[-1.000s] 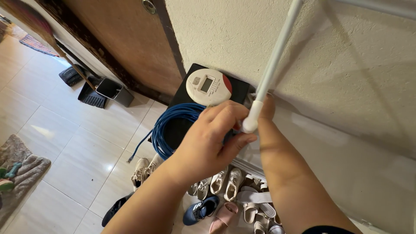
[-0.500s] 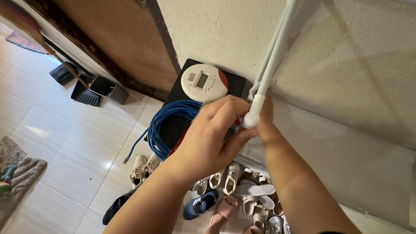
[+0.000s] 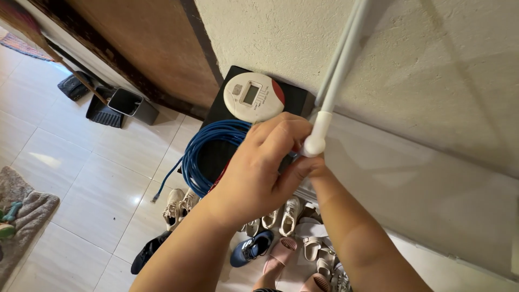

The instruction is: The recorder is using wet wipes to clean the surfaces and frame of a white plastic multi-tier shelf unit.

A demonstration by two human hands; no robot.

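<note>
- The left hand is curled in front of the rounded white cap at the lower end of a white rod, its thumb just under the cap and its fingers bent over just left of it.
- Whether those fingers actually clench something cannot be told; the back of the hand hides what lies under them.
- The right hand is almost wholly hidden behind the left hand and the cap; only its forearm shows, rising from the lower right to the cap, so its grip cannot be told.
- The rod slants up and to the right along the rough pale wall, with a second thin rod just beside it higher up.
- Behind the hands a black worktop stands against the wall, carrying a round white device with a small screen and a red edge and a coil of blue cable.
- One end of the cable hangs down towards the tiled floor.
- Below the hands, shoes and sandals lie crowded on the floor, a blue sneaker among them.
- At upper left, a brown wooden door, a dustpan and a small dark bin stand near the wall.
- A grey rug lies at the left edge.
</note>
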